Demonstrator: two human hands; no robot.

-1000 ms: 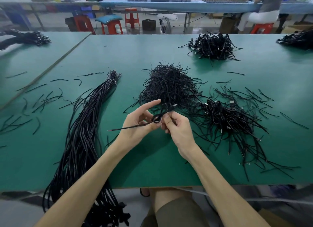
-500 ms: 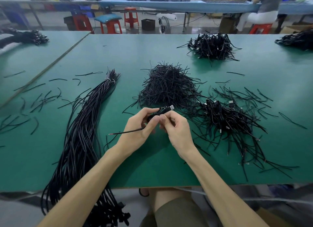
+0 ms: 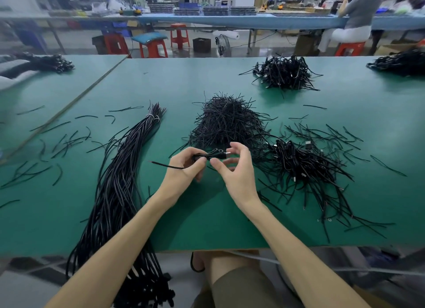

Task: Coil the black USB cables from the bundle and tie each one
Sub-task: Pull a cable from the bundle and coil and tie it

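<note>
**You are squeezing the cable into a tight coil, ready for tying.**

Your left hand (image 3: 184, 170) is clenching around the coiled cable (image 3: 208, 156) above the middle of the bench (image 3: 202, 227), with the cable's bare tail sticking out to the left. A second ago the loop was standing open between both hands; now it is lying flattened with the plug pointing right. Your right hand (image 3: 239, 172) is loosening, its fingers spreading just beside the plug and grasping nothing I can make out. Coiling is probably finishing, so you are likely needing a tie next, perhaps from the pile of short black strands (image 3: 226, 121) nearer the far edge.
</note>
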